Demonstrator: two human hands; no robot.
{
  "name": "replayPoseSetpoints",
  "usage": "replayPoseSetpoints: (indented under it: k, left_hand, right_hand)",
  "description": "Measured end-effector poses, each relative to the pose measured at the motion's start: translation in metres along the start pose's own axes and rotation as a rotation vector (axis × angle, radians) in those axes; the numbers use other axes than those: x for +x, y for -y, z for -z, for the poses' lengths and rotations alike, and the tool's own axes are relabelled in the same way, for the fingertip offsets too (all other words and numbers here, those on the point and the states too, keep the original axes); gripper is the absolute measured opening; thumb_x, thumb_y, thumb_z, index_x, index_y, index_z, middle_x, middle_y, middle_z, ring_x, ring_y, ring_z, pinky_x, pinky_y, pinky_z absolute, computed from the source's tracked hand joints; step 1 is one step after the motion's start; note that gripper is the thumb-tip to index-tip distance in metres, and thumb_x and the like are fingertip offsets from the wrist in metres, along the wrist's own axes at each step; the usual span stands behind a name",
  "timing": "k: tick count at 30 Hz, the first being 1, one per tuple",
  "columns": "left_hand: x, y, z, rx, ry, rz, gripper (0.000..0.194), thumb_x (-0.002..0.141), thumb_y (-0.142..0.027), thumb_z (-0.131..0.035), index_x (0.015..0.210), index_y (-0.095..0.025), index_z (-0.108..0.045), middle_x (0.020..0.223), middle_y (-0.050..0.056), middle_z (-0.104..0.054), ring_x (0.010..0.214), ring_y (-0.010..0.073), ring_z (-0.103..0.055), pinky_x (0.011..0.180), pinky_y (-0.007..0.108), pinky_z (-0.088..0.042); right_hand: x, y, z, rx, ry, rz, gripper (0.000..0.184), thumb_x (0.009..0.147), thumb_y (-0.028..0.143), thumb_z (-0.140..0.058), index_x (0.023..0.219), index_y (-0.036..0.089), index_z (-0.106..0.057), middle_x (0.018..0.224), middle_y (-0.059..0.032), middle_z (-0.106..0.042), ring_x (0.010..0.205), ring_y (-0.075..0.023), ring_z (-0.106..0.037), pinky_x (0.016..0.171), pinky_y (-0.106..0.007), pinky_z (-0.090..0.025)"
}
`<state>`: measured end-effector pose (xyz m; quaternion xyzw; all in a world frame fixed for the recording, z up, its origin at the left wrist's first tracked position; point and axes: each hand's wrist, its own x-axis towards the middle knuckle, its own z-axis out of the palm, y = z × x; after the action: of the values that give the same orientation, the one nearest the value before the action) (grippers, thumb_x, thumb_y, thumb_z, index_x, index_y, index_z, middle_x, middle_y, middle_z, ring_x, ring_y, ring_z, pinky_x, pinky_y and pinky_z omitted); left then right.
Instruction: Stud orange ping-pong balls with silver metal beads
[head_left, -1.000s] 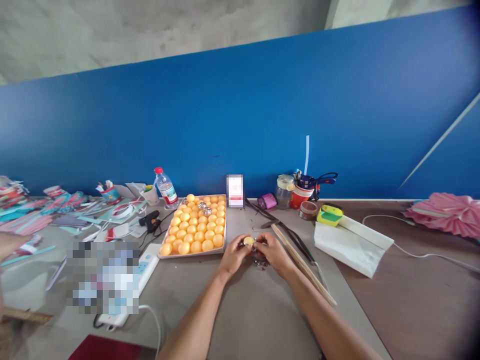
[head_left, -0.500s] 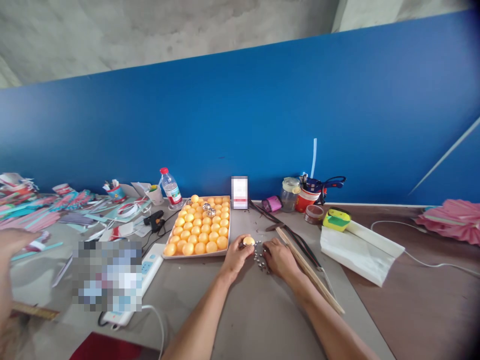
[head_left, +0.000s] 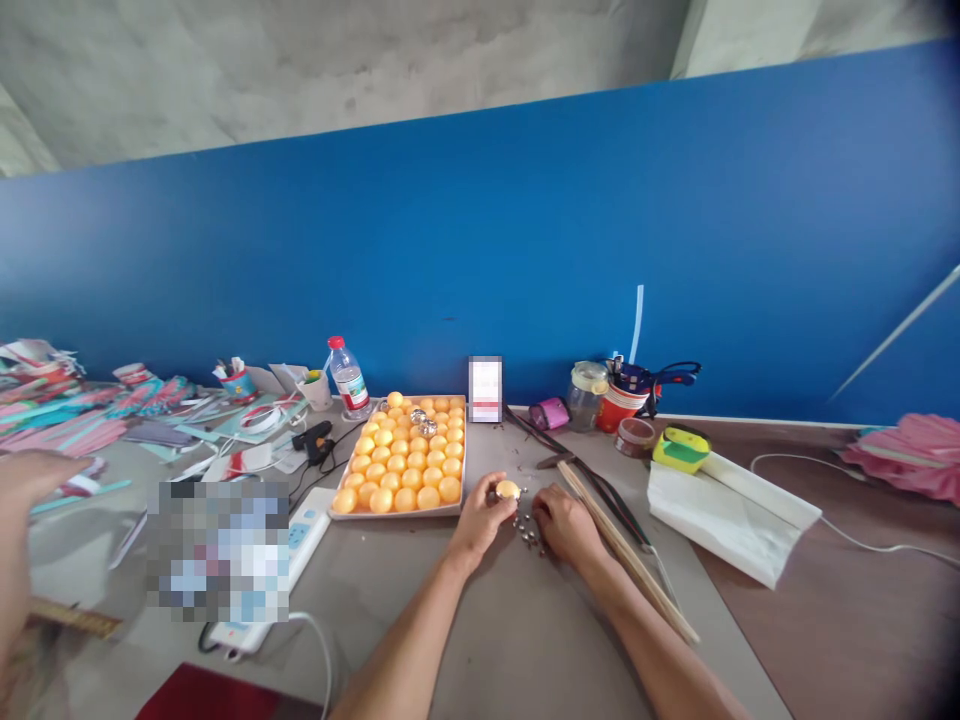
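My left hand (head_left: 482, 520) is closed around an orange ping-pong ball (head_left: 508, 489), with small shiny silver pieces showing along its edge. Just to the right, several small silver studs or beads (head_left: 531, 535) lie scattered on the grey table. My right hand (head_left: 566, 521) rests beside them, its fingers curled down and drawn together at the tabletop. Whatever its fingertips pinch is hidden. Left of my hands, a shallow box (head_left: 399, 515) holds rows of orange ping-pong balls (head_left: 405, 475), and a few silver-covered balls (head_left: 424, 423) sit on top.
Wooden sticks (head_left: 628, 550) lie right of my right hand, near a white paper bag (head_left: 731, 515). Behind stand a jar (head_left: 587, 395) and a red cup (head_left: 621, 408). Leftward are a power strip (head_left: 307, 530), a glue gun (head_left: 313, 436), a bottle (head_left: 349, 380) and another person's hand (head_left: 37, 485).
The view has shifted slightly, so everything sits a little further right and lower. My left hand keeps the ball; my right fingers look a bit more curled beside the silver pieces.
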<state>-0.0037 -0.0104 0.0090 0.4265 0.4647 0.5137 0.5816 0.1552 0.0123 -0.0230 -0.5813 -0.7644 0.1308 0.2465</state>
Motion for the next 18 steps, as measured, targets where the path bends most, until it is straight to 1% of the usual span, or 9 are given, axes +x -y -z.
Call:
replayPoseSetpoints:
  k: [2,4,6,9,11,14,16,18]
  left_hand:
    - [0.000,0.000,0.001,0.002,0.000,-0.004,0.047,0.064,-0.027,-0.070,0.107,-0.015,-0.057,0.096,0.004,-0.059,0.080,0.0134,-0.054,0.072,0.024,-0.045]
    - [0.001,0.001,0.002,0.003,0.007,-0.006,0.046,0.064,-0.026,-0.069,0.107,-0.015,-0.057,0.095,0.004,-0.059,0.079,0.0131,-0.054,0.072,0.024,-0.045]
    - [0.003,0.003,0.003,-0.012,0.023,0.000,0.047,0.064,-0.026,-0.069,0.108,-0.016,-0.056,0.094,0.004,-0.059,0.077,0.0127,-0.054,0.070,0.024,-0.045]
    - [0.004,0.005,0.003,-0.035,0.040,0.008,0.047,0.064,-0.026,-0.069,0.108,-0.016,-0.055,0.093,0.003,-0.059,0.074,0.0126,-0.054,0.069,0.025,-0.045]
    - [0.004,0.004,0.003,-0.033,0.044,0.003,0.047,0.063,-0.026,-0.069,0.107,-0.016,-0.056,0.092,0.003,-0.059,0.074,0.0131,-0.054,0.069,0.026,-0.045]
    - [0.004,0.003,0.002,-0.027,0.046,0.003,0.047,0.063,-0.028,-0.070,0.106,-0.016,-0.056,0.092,0.003,-0.059,0.077,0.0143,-0.055,0.071,0.027,-0.046]
    - [0.004,0.002,0.002,-0.020,0.045,0.003,0.046,0.064,-0.028,-0.070,0.106,-0.015,-0.056,0.095,0.004,-0.059,0.080,0.0150,-0.055,0.073,0.027,-0.046]
    - [0.004,0.003,0.003,-0.015,0.047,-0.002,0.046,0.064,-0.029,-0.070,0.105,-0.015,-0.056,0.098,0.005,-0.059,0.084,0.0159,-0.055,0.074,0.027,-0.046]
  right_hand:
    - [0.000,-0.002,-0.003,0.083,-0.101,0.010,0.015,0.076,0.015,-0.043,0.069,0.018,-0.056,0.078,-0.0055,-0.059,0.074,-0.0170,-0.057,0.071,-0.026,-0.041]
    - [0.001,-0.002,-0.004,0.177,-0.190,-0.008,0.013,0.073,0.016,-0.042,0.068,0.019,-0.054,0.075,-0.0052,-0.059,0.072,-0.0173,-0.056,0.070,-0.027,-0.042]
    - [0.001,0.000,-0.004,0.279,-0.232,-0.054,0.013,0.073,0.018,-0.042,0.069,0.019,-0.054,0.071,-0.0035,-0.059,0.068,-0.0171,-0.055,0.067,-0.028,-0.042]
    - [0.002,0.005,-0.002,0.469,-0.248,-0.113,0.010,0.073,0.026,-0.048,0.071,0.019,-0.055,0.068,-0.0013,-0.059,0.063,-0.0159,-0.054,0.062,-0.027,-0.041]
    - [0.003,0.008,-0.002,0.637,-0.221,-0.151,0.014,0.072,0.032,-0.054,0.070,0.018,-0.056,0.061,0.0008,-0.056,0.057,-0.0138,-0.051,0.056,-0.025,-0.039]
    - [0.004,0.013,-0.002,0.930,-0.096,-0.230,0.023,0.072,0.040,-0.057,0.071,0.016,-0.057,0.047,0.0058,-0.045,0.042,-0.0090,-0.040,0.043,-0.022,-0.030]
    - [0.003,0.016,-0.001,1.082,-0.015,-0.257,0.027,0.070,0.041,-0.060,0.076,0.015,-0.059,0.045,0.0063,-0.046,0.040,-0.0075,-0.038,0.041,-0.021,-0.027]
    - [0.002,0.018,0.000,1.153,0.030,-0.270,0.029,0.067,0.040,-0.063,0.080,0.014,-0.061,0.047,0.0053,-0.050,0.041,-0.0073,-0.040,0.042,-0.020,-0.028]
